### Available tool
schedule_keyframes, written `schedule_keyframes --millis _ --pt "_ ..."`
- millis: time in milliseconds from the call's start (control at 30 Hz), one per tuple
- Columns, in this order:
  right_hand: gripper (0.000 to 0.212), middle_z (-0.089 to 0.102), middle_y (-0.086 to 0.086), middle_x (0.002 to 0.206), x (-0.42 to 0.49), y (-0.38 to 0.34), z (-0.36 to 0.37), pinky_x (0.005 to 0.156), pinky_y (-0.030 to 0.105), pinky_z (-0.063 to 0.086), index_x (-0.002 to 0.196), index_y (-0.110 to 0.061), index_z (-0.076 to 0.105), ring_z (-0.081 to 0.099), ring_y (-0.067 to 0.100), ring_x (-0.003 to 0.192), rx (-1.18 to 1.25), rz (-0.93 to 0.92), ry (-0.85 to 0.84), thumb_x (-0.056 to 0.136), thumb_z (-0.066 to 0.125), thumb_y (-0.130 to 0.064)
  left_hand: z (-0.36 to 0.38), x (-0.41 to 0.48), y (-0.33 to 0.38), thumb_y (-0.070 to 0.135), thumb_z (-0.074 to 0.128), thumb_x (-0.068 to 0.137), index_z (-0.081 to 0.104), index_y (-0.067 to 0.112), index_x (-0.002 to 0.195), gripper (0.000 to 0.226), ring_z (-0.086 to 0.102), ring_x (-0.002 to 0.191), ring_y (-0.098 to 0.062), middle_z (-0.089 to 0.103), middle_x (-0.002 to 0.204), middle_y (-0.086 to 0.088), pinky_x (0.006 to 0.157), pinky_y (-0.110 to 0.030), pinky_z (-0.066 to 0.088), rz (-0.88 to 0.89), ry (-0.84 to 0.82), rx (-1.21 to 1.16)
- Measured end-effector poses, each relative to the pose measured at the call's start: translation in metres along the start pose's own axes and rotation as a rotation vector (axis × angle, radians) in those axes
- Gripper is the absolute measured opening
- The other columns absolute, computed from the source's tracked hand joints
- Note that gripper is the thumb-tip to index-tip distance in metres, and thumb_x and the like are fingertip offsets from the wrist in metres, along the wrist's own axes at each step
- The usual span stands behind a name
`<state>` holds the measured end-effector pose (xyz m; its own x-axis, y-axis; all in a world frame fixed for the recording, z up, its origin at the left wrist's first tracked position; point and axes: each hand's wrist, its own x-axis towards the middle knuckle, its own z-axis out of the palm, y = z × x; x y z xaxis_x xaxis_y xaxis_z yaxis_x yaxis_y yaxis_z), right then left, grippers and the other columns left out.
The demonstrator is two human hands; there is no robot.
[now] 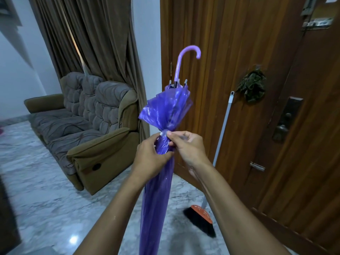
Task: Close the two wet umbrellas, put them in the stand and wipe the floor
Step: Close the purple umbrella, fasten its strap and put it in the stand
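Observation:
A folded purple umbrella (161, 111) stands upright in front of me, its lilac hooked handle at the top and its tip running out of the frame's bottom edge. My left hand (150, 155) grips the gathered canopy around its middle. My right hand (187, 146) pinches the small strap at the same spot, thumb and fingertips meeting those of the left hand. Above the hands the canopy flares out loosely; below them it hangs narrow. No second umbrella, stand or floor cloth shows in the head view.
A brown sofa (88, 129) stands to the left on the glossy marble floor (46, 208), with brown curtains behind it. A wooden door (257, 89) fills the right; a broom (204, 218) leans against it and a dark cloth (253, 85) hangs on a hook.

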<state>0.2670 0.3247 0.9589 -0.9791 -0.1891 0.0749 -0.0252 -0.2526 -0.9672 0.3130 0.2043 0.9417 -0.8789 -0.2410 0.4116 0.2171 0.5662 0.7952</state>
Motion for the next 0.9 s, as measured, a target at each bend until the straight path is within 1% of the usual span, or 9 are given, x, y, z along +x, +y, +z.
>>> schedule_keyframes --millis 67,167,333,433,500,600,700,800,900 --pt "0.012 0.068 0.006 0.061 0.001 -0.003 -0.002 0.065 0.018 0.056 0.095 0.002 0.068 0.065 0.008 0.057 0.005 -0.02 -0.067 0.092 0.067 -0.009 -0.003 -0.002 -0.002 0.027 0.076 0.073 0.067 0.025 0.121 0.049 0.07 0.095 -0.005 0.075 0.102 0.009 0.088 -0.035 0.057 0.001 0.024 -0.104" --pt "0.019 0.068 0.009 0.062 0.002 -0.006 -0.006 0.066 0.017 0.055 0.104 0.009 0.067 0.066 0.008 0.057 0.06 -0.036 -0.12 0.095 0.062 -0.007 -0.009 -0.001 -0.003 0.017 0.077 0.081 0.066 0.02 0.126 0.046 0.069 0.104 -0.008 0.074 0.109 0.007 0.093 -0.03 0.055 -0.02 -0.001 -0.268" --pt "0.019 0.073 0.016 0.078 0.0 -0.005 -0.004 0.064 0.018 0.056 0.095 0.004 0.076 0.066 0.011 0.063 0.054 -0.011 0.007 0.084 0.077 -0.011 -0.003 -0.008 0.002 0.005 0.067 0.09 0.062 0.01 0.13 0.041 0.067 0.109 -0.011 0.072 0.118 -0.002 0.091 -0.021 0.051 -0.032 -0.065 -0.459" --pt "0.027 0.077 0.007 0.082 -0.003 -0.003 -0.006 0.057 0.015 0.052 0.094 0.001 0.075 0.069 0.005 0.064 0.052 0.042 0.062 0.078 0.083 -0.019 0.0 -0.009 0.0 0.004 0.065 0.091 0.061 0.009 0.131 0.04 0.068 0.107 -0.012 0.073 0.117 -0.003 0.086 -0.018 0.051 -0.067 -0.075 -0.537" --pt "0.026 0.076 0.002 0.079 -0.004 -0.002 -0.009 0.058 0.017 0.052 0.097 -0.002 0.072 0.07 0.003 0.064 0.098 0.098 0.018 0.083 0.079 -0.022 -0.003 -0.008 0.0 0.005 0.064 0.091 0.061 0.011 0.13 0.039 0.07 0.102 -0.015 0.073 0.114 -0.005 0.082 -0.021 0.053 -0.085 -0.096 -0.581" --pt "0.025 0.075 0.012 0.088 -0.002 -0.006 -0.011 0.075 0.024 0.059 0.106 0.005 0.069 0.07 0.012 0.074 0.161 0.079 -0.08 0.091 0.068 -0.015 -0.011 -0.003 0.001 0.009 0.062 0.088 0.055 0.008 0.129 0.041 0.071 0.083 -0.017 0.074 0.104 -0.009 0.07 -0.025 0.056 -0.161 -0.145 -0.748" --pt "0.027 0.074 0.022 0.101 0.002 -0.006 -0.008 0.086 0.03 0.057 0.109 0.008 0.069 0.069 0.02 0.087 0.149 0.04 -0.059 0.091 0.068 -0.013 -0.014 0.001 0.005 0.008 0.061 0.087 0.042 0.011 0.12 0.038 0.069 0.064 -0.018 0.074 0.089 -0.011 0.058 -0.029 0.057 -0.224 -0.138 -0.854" --pt "0.025 0.071 0.028 0.106 0.004 -0.003 -0.004 0.082 0.03 0.057 0.107 0.01 0.069 0.067 0.025 0.088 0.16 0.029 -0.011 0.091 0.068 -0.01 -0.003 -0.002 0.012 0.004 0.06 0.094 0.046 0.016 0.106 0.022 0.066 0.059 -0.013 0.073 0.083 -0.007 0.056 -0.024 0.054 -0.181 -0.043 -0.697" --pt "0.019 0.072 0.026 0.1 0.003 -0.003 -0.002 0.074 0.027 0.058 0.101 0.007 0.072 0.066 0.022 0.081 0.179 0.024 0.047 0.089 0.07 -0.008 0.004 -0.003 0.011 0.019 0.067 0.091 0.062 0.022 0.106 0.016 0.058 0.087 -0.01 0.054 0.102 -0.001 0.084 -0.015 0.043 -0.05 0.204 -0.112"
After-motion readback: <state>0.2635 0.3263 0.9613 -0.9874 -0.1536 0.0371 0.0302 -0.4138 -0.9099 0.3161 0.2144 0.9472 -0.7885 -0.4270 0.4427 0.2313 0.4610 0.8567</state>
